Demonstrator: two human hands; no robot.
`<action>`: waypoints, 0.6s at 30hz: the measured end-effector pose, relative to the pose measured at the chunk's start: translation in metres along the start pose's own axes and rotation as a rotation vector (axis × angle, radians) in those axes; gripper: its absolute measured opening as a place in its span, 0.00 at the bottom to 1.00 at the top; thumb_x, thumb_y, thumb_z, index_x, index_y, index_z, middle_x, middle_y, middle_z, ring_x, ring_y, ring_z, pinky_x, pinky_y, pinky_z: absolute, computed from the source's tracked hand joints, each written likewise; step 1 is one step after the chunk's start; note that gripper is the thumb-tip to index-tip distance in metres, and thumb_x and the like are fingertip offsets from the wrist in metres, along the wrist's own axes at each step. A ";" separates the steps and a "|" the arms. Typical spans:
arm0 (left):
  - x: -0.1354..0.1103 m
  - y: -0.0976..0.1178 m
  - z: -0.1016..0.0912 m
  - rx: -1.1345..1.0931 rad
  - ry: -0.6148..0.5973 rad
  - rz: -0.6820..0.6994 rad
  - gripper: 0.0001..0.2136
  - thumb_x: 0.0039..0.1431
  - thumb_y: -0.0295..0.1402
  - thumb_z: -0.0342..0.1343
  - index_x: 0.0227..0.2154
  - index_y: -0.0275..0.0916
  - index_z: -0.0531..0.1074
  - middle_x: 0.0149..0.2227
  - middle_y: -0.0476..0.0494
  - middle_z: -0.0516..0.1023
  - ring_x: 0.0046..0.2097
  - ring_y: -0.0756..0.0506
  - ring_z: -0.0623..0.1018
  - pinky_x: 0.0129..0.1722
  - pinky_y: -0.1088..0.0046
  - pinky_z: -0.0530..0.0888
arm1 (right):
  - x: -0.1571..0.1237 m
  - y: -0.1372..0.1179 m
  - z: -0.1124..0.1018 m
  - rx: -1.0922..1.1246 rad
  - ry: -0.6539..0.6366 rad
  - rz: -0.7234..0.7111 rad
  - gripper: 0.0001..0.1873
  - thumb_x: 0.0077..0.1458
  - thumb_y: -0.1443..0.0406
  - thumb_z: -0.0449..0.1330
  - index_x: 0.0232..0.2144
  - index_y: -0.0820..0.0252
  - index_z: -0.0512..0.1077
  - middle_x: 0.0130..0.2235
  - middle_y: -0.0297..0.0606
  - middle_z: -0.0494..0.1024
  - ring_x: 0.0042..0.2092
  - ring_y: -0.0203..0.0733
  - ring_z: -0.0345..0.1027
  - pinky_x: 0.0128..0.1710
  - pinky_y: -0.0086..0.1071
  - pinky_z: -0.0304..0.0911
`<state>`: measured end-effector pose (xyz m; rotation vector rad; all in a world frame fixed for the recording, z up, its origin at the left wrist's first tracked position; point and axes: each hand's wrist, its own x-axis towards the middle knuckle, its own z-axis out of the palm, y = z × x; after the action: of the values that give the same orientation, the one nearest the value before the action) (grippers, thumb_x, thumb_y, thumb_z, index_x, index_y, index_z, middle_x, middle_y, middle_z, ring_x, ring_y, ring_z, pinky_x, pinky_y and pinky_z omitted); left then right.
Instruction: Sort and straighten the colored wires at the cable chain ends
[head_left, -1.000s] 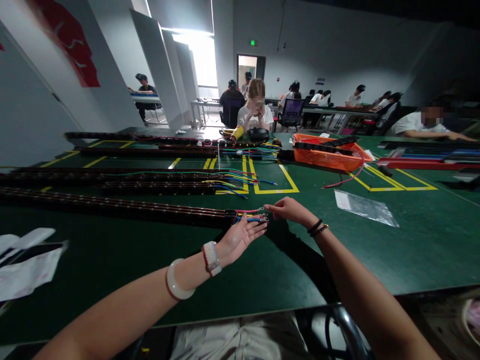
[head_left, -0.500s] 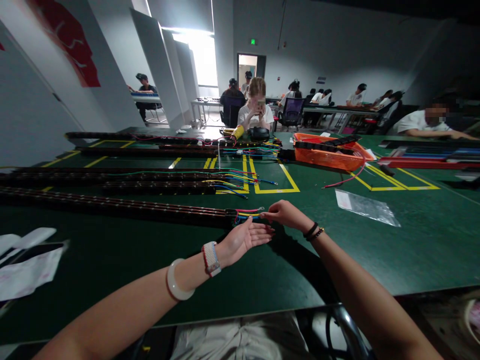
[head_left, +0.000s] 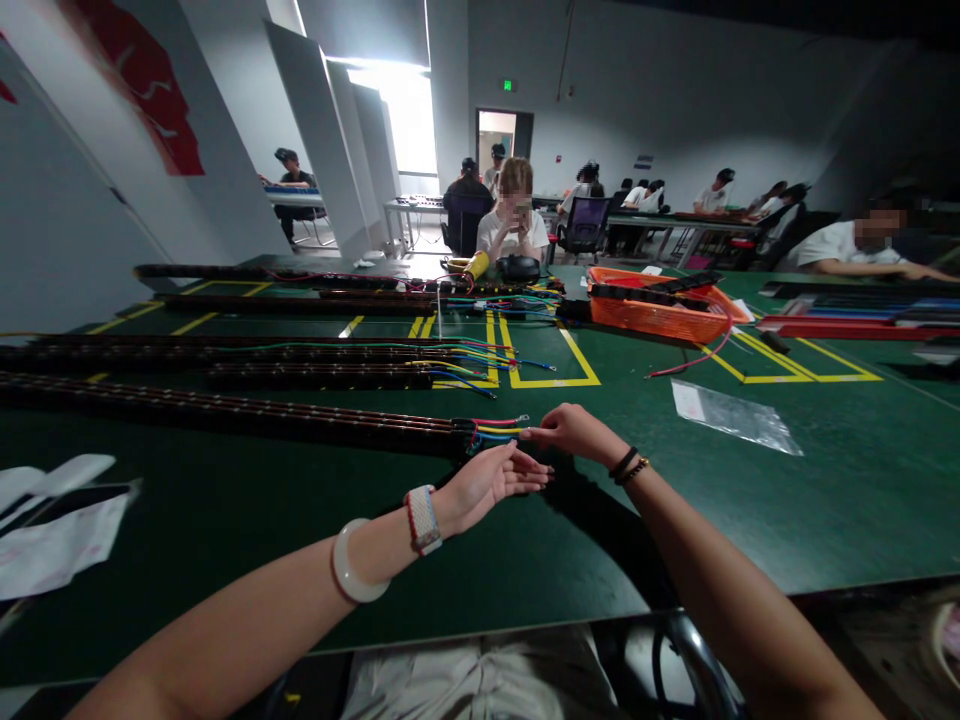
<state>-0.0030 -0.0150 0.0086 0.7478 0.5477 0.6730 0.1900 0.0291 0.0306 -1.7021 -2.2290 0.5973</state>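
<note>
Right hand [head_left: 576,430] — fingertips pinched on the tip of the yellow wire [head_left: 499,430], which projects between red wire [head_left: 496,421] and blue wire [head_left: 495,437] from the nearest dark strips [head_left: 315,412]. Left hand [head_left: 487,485] — palm open, fingers extended, just below. Green table [head_left: 300,505] beneath.

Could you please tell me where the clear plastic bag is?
In the head view, the clear plastic bag lies right of the right hand, nearer the camera than the orange basket.
</note>
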 end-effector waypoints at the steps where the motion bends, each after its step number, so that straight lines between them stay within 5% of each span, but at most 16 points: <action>1: -0.001 0.001 0.001 0.006 0.002 -0.001 0.16 0.63 0.35 0.44 0.31 0.29 0.72 0.41 0.27 0.78 0.45 0.40 0.78 0.54 0.57 0.67 | 0.001 0.000 -0.003 0.016 0.041 0.002 0.33 0.49 0.40 0.52 0.18 0.63 0.72 0.16 0.32 0.64 0.20 0.31 0.50 0.22 0.29 0.43; 6: -0.001 0.002 0.004 0.035 0.028 -0.013 0.16 0.63 0.35 0.44 0.30 0.29 0.72 0.41 0.27 0.78 0.43 0.41 0.78 0.53 0.59 0.67 | 0.007 -0.002 0.002 0.081 0.289 -0.146 0.23 0.52 0.47 0.56 0.35 0.61 0.74 0.32 0.39 0.74 0.32 0.37 0.64 0.32 0.29 0.55; 10: -0.001 0.001 0.004 0.020 0.030 0.006 0.14 0.63 0.33 0.45 0.29 0.30 0.72 0.38 0.28 0.79 0.42 0.42 0.78 0.52 0.59 0.68 | 0.010 -0.007 0.024 -0.038 0.294 -0.275 0.19 0.54 0.52 0.58 0.45 0.55 0.72 0.41 0.42 0.72 0.44 0.43 0.63 0.45 0.37 0.54; 18: -0.001 0.003 0.005 -0.008 0.016 -0.015 0.13 0.63 0.33 0.45 0.33 0.29 0.71 0.39 0.28 0.78 0.41 0.42 0.78 0.52 0.59 0.68 | 0.017 -0.010 0.041 -0.095 0.178 -0.306 0.10 0.54 0.60 0.61 0.36 0.59 0.75 0.37 0.40 0.75 0.41 0.42 0.62 0.45 0.38 0.49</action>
<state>-0.0016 -0.0164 0.0139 0.7313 0.5643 0.6674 0.1581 0.0369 -0.0011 -1.3529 -2.3526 0.2615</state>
